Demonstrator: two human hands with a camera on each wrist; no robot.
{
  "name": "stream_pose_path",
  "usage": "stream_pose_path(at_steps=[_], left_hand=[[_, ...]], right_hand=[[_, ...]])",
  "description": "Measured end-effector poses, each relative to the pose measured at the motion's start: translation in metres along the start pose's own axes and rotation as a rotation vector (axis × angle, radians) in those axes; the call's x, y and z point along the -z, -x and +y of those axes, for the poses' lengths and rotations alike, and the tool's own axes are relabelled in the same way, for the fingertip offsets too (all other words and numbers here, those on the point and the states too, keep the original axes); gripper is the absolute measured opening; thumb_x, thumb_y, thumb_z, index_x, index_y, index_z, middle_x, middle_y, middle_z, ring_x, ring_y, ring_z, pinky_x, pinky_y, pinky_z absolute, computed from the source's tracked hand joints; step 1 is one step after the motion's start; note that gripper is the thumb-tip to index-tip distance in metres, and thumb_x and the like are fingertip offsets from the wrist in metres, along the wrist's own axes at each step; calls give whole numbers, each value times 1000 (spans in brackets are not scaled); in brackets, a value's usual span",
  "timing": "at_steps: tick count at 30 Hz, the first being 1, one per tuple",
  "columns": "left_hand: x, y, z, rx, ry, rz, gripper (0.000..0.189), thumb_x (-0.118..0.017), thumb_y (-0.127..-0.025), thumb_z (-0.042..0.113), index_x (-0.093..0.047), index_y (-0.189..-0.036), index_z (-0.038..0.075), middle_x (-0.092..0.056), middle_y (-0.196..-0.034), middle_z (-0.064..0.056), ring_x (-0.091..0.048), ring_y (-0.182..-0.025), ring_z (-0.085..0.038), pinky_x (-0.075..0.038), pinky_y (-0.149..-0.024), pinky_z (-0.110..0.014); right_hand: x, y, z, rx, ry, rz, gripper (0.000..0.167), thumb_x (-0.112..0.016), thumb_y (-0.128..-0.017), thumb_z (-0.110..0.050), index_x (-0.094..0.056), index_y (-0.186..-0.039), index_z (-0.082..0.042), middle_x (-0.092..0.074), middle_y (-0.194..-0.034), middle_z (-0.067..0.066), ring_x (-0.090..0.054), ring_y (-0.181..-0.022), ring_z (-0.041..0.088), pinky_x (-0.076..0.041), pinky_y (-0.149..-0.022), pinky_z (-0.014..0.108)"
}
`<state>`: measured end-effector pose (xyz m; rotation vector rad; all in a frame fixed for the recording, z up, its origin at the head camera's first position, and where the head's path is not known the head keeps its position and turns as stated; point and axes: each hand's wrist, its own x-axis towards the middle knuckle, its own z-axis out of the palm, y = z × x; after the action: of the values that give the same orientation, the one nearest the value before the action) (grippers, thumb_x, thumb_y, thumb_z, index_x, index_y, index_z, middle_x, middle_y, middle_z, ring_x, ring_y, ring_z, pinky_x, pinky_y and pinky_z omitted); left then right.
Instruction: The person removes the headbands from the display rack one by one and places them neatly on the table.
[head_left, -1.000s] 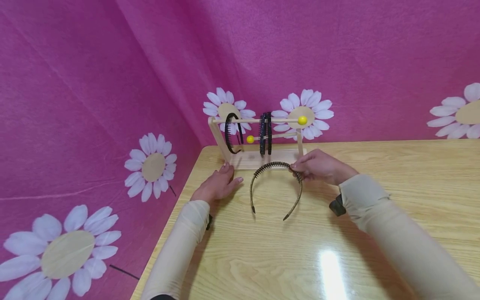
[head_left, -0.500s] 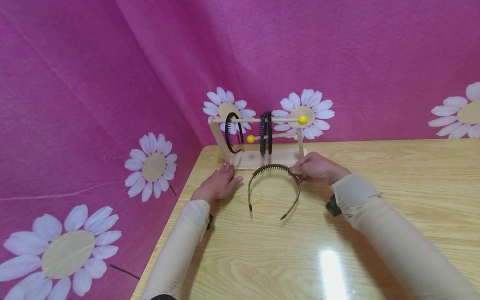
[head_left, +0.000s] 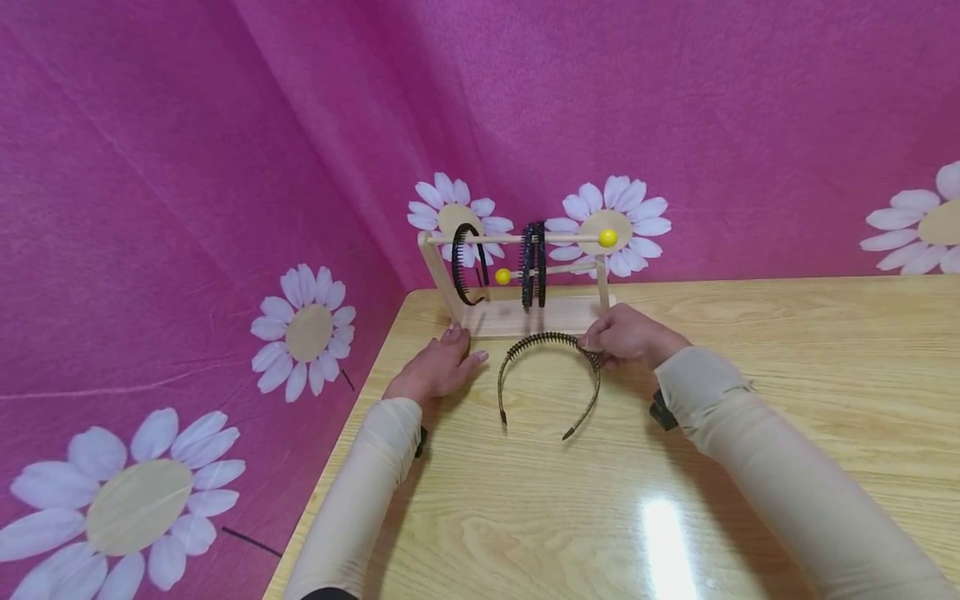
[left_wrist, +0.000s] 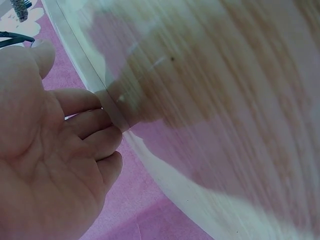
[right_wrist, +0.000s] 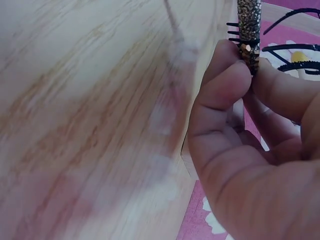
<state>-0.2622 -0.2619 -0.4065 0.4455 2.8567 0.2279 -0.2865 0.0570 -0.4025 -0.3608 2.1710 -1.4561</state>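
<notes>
My right hand (head_left: 630, 336) pinches a glittery gold-brown toothed headband (head_left: 551, 337) near the right of its arch, its two ends hanging toward me. In the right wrist view, thumb and fingertips close on the glittery headband (right_wrist: 249, 20). Just behind it stands a wooden headband stand (head_left: 517, 318) with two rods tipped by yellow balls. A black toothed headband (head_left: 457, 267) hangs at the left of the upper rod; two more dark headbands (head_left: 528, 267) hang side by side at the middle. My left hand (head_left: 435, 367) rests its fingertips at the stand's front left corner, thumb spread away.
The light wood table (head_left: 525, 517) stretches to the right and toward me. Pink cloth (head_left: 712, 125) printed with white daisies hangs close behind the stand and along the table's left edge.
My right hand and the gold-brown headband have shifted slightly left and toward me, then barely moved. My left hand stays at the stand's corner.
</notes>
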Motion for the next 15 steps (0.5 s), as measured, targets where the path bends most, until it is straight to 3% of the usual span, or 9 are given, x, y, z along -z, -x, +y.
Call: stream_pose_path(at_steps=[10,15], left_hand=[[0,0,1,1,-16,-11,74,-35,-108,48,-21,-157,-5,-15,-163,-23,-13,-151,-30,-16,-121,-47],[0,1,2,21,-17,-27,74,-34,-108,49,-19,-157,-5,-12,-164,-22,-11,-152,-29,-15,-122,-45]], right_hand=[[-3,-5,0,40,152,66,19,-65,-96,-1,-71,-105,15,-66,-73,9,-58,-58,12,-56,-57,29],[-7,-7,3,57,207,113,16,-67,-94,-1,-74,-102,11,-70,-86,16,-60,-61,15,-57,-58,30]])
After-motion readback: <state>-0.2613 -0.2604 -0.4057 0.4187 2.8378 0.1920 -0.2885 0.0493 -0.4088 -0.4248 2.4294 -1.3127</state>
